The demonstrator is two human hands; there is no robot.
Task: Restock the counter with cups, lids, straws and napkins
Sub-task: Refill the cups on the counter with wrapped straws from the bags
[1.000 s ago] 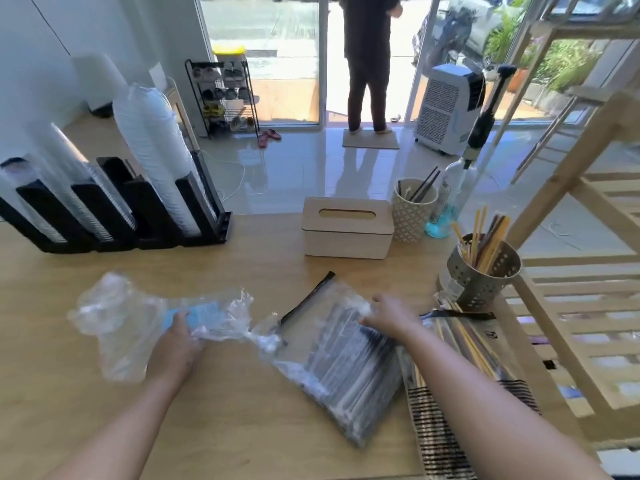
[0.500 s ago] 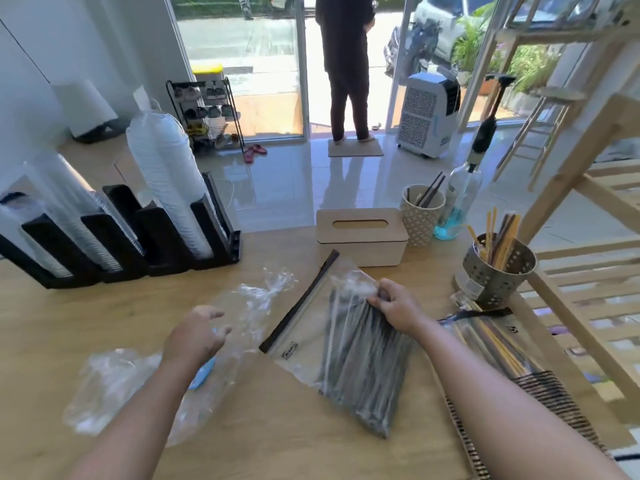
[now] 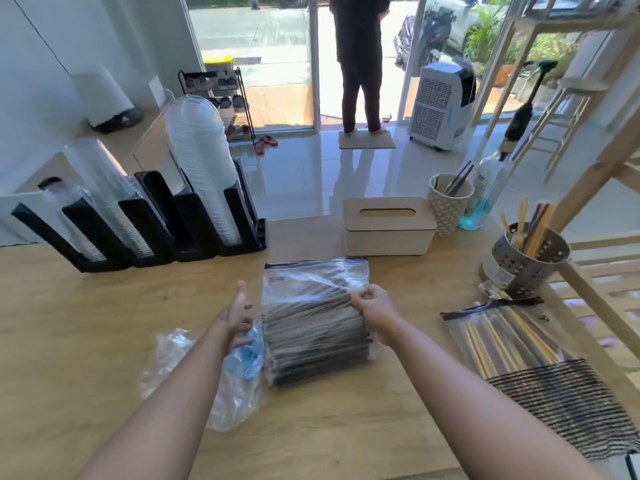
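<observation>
In the head view, a clear zip bag of black straws lies at the centre of the frame on the wooden counter, its zip edge pointing toward the top of the frame. The right hand is curled at the bag's right edge, with the fingertips pinching up a fold of its plastic. The left hand is just beside the bag's left edge, fingers loosely extended and thumb raised, holding nothing; whether it touches the bag cannot be told. Below that hand lies a crumpled clear wrapper with blue print, partly against the bag. In the left of the frame stands a black dispenser rack with a tall stack of clear lids and leaning stacks of cups. Above the bag sits a wooden tissue box, with a patterned cup of dark straws to its right. In the right of the frame are a perforated metal holder with yellowish straws and, below it, a second zip bag of straws.
</observation>
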